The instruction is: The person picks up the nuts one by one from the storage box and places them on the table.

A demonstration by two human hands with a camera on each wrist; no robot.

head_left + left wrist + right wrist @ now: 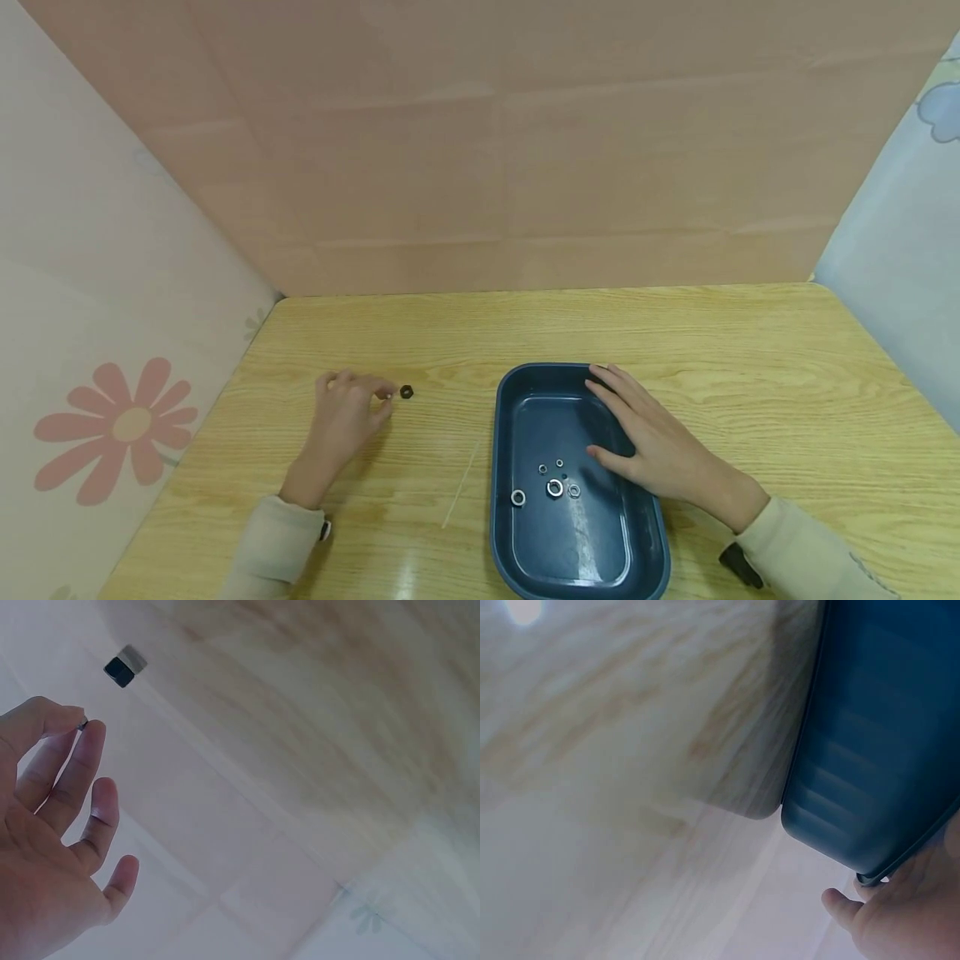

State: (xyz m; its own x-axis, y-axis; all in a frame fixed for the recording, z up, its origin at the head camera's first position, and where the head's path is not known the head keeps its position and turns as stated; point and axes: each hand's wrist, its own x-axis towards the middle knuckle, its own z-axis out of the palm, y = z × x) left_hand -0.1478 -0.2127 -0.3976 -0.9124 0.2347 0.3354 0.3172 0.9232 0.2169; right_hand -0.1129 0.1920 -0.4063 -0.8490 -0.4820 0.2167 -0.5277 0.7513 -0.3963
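My left hand (341,425) pinches a tiny metal nut (82,723) between thumb and fingertip, just above the table on the left. Beside these fingertips a black hex nut (407,392) lies on the wood, apart from the hand. In the left wrist view the other fingers are loosely bent. A dark blue rectangular tray (600,537) stands right of centre. Over its far right rim rests my right hand (656,446), fingers spread and thumb reaching over the inside. Several silver nuts (554,489) of different sizes lie on the tray floor, with a tiny dark piece (565,477) among them.
A thin pale strip or mark (460,486) runs along the wooden table (712,342) left of the tray. A brown paper-like panel (502,167) rises behind the table. Pale walls (90,275) flank both sides, the left one with a pink flower.
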